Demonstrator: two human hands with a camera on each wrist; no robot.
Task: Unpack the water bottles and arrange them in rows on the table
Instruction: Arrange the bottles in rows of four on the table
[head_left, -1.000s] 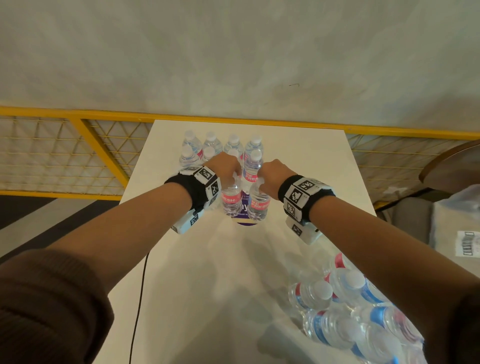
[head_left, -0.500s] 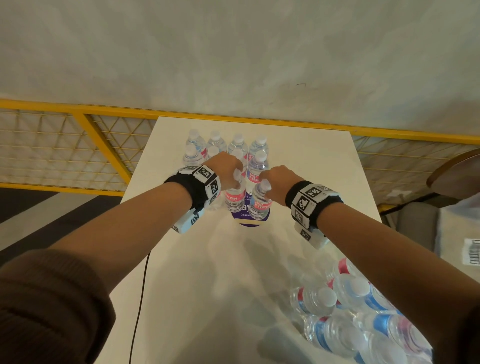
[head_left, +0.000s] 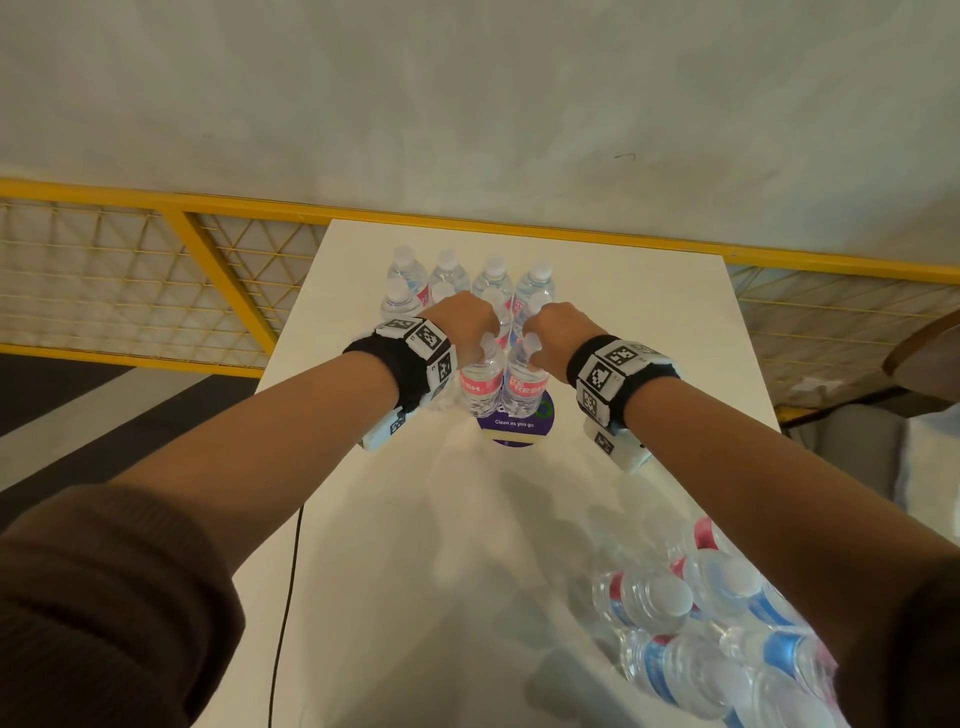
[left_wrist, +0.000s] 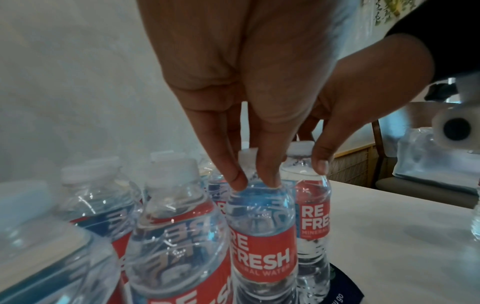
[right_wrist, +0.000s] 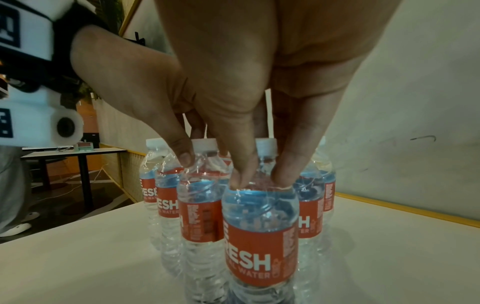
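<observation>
Two upright bottles on counter (head_left: 649, 322) are pinched at necks: left bottle (head_left: 482, 382) by left hand (head_left: 464, 325), right bottle (head_left: 523, 382) by right hand (head_left: 562, 332).

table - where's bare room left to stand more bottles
Bare patches on the table: right of the rows, out to the right edge; the near middle between the sticker and the pack; a narrower strip left of the rows. Crowded: the far middle, where the left hand and right hand each pinch a bottle.
</observation>
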